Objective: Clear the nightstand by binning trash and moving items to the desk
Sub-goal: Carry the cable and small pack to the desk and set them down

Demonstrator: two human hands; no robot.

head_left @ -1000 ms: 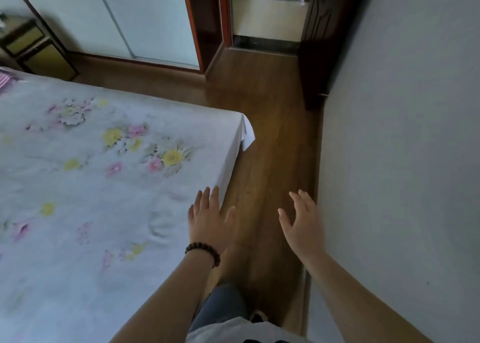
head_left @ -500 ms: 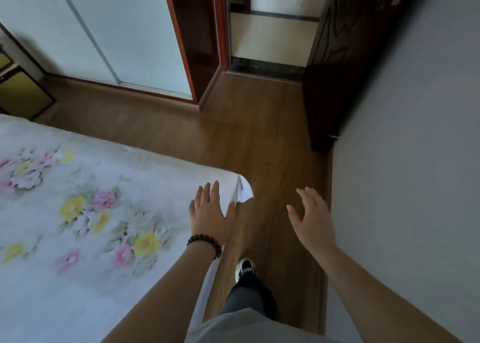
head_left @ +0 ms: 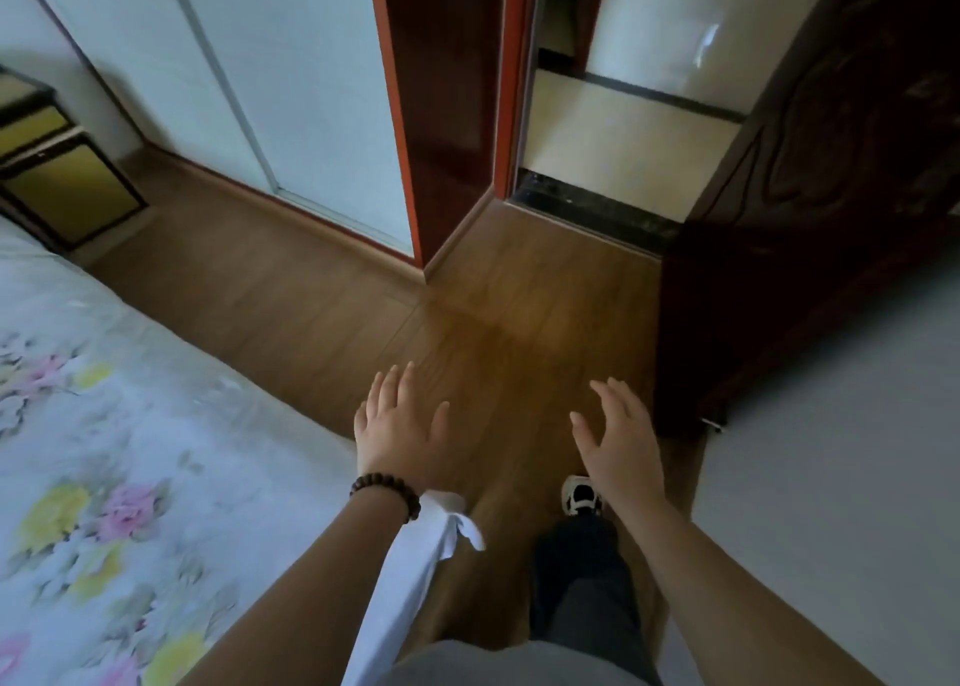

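1. Hands, two, both bare: the left hand [head_left: 402,433] and right hand [head_left: 621,441] reach forward over the floor, fingers [head_left: 387,389] spread loosely, nothing held.
2. One bracelet [head_left: 385,489] of dark round beads circles the left wrist.
3. One bed [head_left: 104,477] on the left, its sheet pale with pink and yellow flowers, corner knotted.
4. One nightstand [head_left: 57,181], dark-framed with yellowish fronts, stands far left beyond the bed, well apart from both hands.
5. Floor [head_left: 493,321] of smooth brown wood planks; one dark carved door [head_left: 831,207] open at the right.
6. One shoe [head_left: 581,495], white and black, below the right hand.
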